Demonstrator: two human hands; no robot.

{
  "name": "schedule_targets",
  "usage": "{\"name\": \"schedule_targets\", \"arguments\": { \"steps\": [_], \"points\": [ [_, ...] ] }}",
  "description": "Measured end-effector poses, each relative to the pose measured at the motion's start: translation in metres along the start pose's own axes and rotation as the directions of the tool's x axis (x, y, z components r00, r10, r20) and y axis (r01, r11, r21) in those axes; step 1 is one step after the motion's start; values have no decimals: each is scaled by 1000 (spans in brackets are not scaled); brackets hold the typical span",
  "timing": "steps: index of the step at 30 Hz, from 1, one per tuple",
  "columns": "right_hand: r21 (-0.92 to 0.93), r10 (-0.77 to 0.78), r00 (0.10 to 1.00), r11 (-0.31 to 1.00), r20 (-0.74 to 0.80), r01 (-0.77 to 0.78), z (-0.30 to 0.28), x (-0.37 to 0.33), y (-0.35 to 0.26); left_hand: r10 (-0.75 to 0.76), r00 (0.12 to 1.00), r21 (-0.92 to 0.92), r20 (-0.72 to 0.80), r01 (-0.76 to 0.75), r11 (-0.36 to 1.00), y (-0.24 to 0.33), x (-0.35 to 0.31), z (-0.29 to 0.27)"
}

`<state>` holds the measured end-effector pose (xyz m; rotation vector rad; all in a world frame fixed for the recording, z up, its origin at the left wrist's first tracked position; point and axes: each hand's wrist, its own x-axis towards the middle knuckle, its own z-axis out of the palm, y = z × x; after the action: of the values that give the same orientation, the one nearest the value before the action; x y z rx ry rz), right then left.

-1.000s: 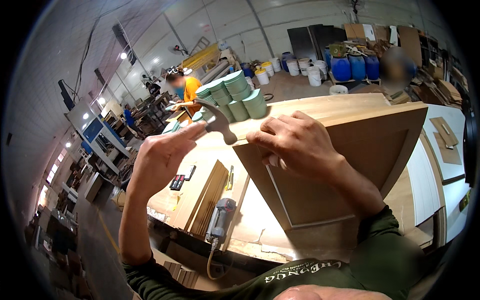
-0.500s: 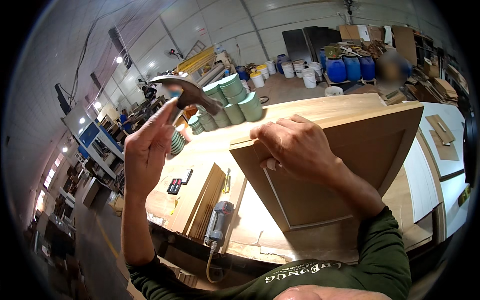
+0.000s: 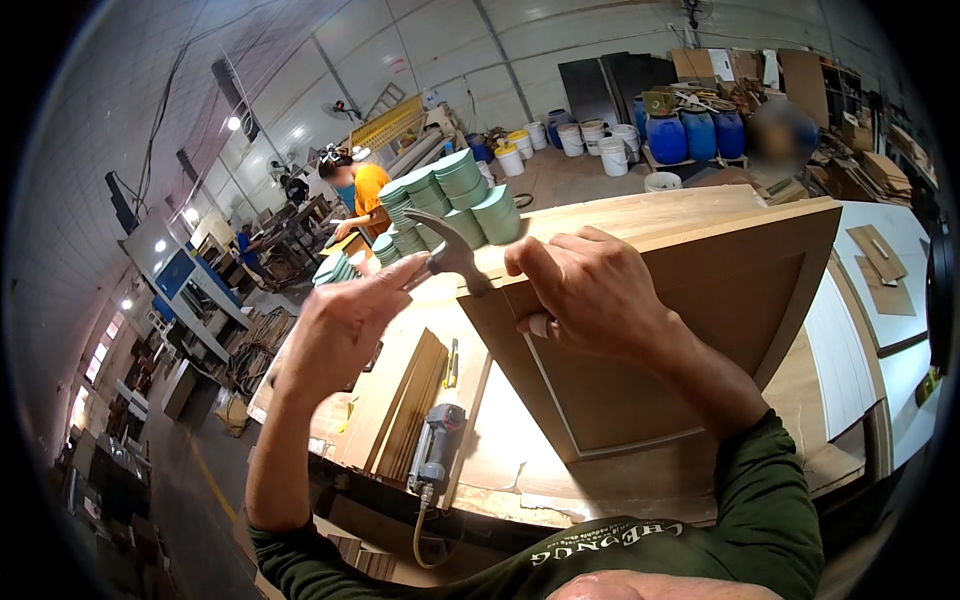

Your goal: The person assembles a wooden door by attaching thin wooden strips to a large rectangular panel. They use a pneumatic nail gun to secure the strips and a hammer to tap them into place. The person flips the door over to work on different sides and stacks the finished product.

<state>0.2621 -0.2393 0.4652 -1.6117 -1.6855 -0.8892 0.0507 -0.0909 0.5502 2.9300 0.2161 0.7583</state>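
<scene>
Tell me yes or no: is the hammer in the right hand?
No, the left hand holds the hammer, while the right hand rests on the wooden panel.

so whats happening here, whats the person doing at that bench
A person stands at a wooden workbench in a workshop. Their left hand holds a metal claw hammer with its head at the top corner of a brown wooden cabinet-door panel that stands on edge. Their right hand grips the panel's top edge beside the hammer head. A grey power tool lies unused on the bench.
</scene>
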Motion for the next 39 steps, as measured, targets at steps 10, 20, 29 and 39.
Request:
{"name": "schedule_targets", "arguments": {
  "steps": [10, 20, 29, 39],
  "points": [
    [-43, -68, 996, 997, -53, 66, -4, 2, 0, -2, 1000, 24, 23, 1, 1000, 6, 4, 0],
    [-16, -20, 1000, 1000, 15, 20, 0, 3, -1, -47, 999, 51, -23, 48, 998, 4, -6, -2],
    [-79, -137, 988, 988, -70, 131, 0, -3, -4, 2, 953, -630, 304, 200, 750, -4, -127, 166],
    [-114, -180, 983, 978, -41, 175, -12, -2, -9, 227, 944, -689, 240, 1, 725, 94, -151, 418]
  ]
}}
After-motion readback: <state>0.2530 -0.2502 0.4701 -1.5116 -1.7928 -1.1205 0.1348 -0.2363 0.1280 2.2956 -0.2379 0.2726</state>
